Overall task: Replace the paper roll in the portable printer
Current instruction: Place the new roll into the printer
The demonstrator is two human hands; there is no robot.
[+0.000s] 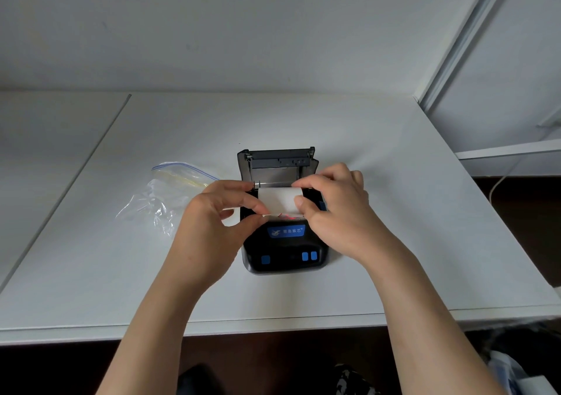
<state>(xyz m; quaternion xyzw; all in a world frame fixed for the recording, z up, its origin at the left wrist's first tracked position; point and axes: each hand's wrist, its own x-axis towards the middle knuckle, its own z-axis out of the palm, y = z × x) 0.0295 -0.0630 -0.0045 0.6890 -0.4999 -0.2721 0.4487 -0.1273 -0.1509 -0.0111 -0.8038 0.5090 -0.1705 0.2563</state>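
Both hands meeting over the open portable printer (pixel 285 243), lid (pixel 277 159) tipped up and back beyond the fingers. Between them, the paper roll (pixel 279 202), white, lying in or just above the paper bay; cannot tell whether fully seated, since fingers cover both ends.

Left hand (pixel 212 212) closed narrowly on the roll's left end: thumb below, at the near lower corner, fingers (pixel 239 186) reaching over the top toward the far edge. Right hand (pixel 334 209) pinching the right end likewise, thumb on the near face, forefinger curled over the far upper corner. Neither grip wide; both holding paper, not plastic.

Long axis of the roll running straight from one grip to the other, left to right, parallel to the lid hinge beyond and to the tear edge just nearer than the thumbs. Roughly equal reach from either hand; neither clearly closer, each owning one end. Loose paper edge apparently toward the near side, under the thumbs, with some red showing at the slot there, too small to read.

Probably the seating step: roll to settle downward from the grips into the bay, leading edge drawn nearward over the slot, then lid brought forward and down. Main risk, as a judgement: a skewed roll if one end drops before the other.

Off beyond the left hand's outer side, a clear zip bag (pixel 170 194) lying flat on the white table (pixel 394 212), well apart from the printer.
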